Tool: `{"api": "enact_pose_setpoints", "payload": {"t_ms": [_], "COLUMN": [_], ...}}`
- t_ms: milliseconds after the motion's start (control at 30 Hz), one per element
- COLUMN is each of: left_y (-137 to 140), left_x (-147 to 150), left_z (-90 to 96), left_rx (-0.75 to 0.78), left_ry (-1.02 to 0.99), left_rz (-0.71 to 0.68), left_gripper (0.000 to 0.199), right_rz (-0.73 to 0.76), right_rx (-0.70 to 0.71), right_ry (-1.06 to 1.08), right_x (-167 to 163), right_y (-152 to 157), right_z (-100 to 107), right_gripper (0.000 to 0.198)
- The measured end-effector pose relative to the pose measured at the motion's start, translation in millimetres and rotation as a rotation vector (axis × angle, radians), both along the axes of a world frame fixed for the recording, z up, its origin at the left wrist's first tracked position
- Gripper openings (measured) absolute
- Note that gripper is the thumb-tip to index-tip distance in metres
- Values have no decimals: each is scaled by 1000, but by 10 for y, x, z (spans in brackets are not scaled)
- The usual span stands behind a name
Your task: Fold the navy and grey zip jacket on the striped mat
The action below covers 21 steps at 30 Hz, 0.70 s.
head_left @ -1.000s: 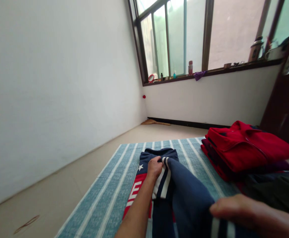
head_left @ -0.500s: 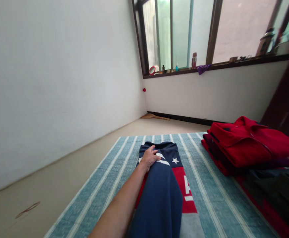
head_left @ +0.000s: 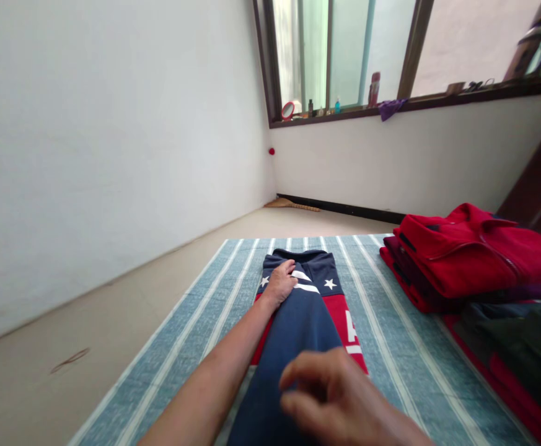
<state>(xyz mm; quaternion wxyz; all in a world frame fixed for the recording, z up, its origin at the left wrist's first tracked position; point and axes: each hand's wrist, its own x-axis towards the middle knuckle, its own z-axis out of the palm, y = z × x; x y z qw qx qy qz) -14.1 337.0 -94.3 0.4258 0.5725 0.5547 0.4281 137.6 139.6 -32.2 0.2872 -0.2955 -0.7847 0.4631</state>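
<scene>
A navy, red and grey sweatshirt (head_left: 330,266) with white stars and lettering lies on a striped blue cloth (head_left: 226,291), its collar at the far end. One long navy sleeve (head_left: 298,328) runs down over its front towards me. Near the collar, my left hand (head_left: 282,284) rests on the upper end of this sleeve, fingers stretched out. My right hand (head_left: 330,390) hovers over the lower part, slightly blurred. Its thumb and forefinger are curled and apart, with nothing visible between them. The sweatshirt's near end is partly hidden by my right hand and the frame's edge.
To the right sits a stack of folded red and maroon clothes (head_left: 475,254), with dark green garments (head_left: 525,347) closer to me. A white wall (head_left: 112,155) rises on the left. Bottles and small items line the windowsill (head_left: 358,114); a broom (head_left: 293,204) lies in the corner.
My right hand has come into view from below, over the sleeve. The sleeve looks narrower and less bulged. My left hand stays near the collar. The view has shifted slightly.
</scene>
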Motion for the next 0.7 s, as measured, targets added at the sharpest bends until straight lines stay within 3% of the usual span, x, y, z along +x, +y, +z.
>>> {"api": "enact_pose_setpoints", "payload": {"t_ms": [67, 133, 300, 500, 700], "left_y": [5, 9, 19, 13, -121], "left_x": [9, 19, 27, 30, 84], "left_z": [-9, -21, -51, -44, 82], "left_rx": [29, 54, 102, 128, 117], "left_ry": [36, 72, 143, 204, 304], "left_rz": [6, 13, 26, 31, 42], "left_gripper": [71, 68, 63, 57, 48], "right_rz": [-505, -785, -675, -639, -647], "right_rx": [-14, -12, -138, -403, -279], "right_ry": [-161, -311, -224, -52, -140], "right_x": [148, 259, 323, 349, 384], "right_y": [292, 539, 792, 825, 842], "right_z": [-173, -385, -785, -832, -922], "right_gripper": [20, 21, 30, 21, 29]}}
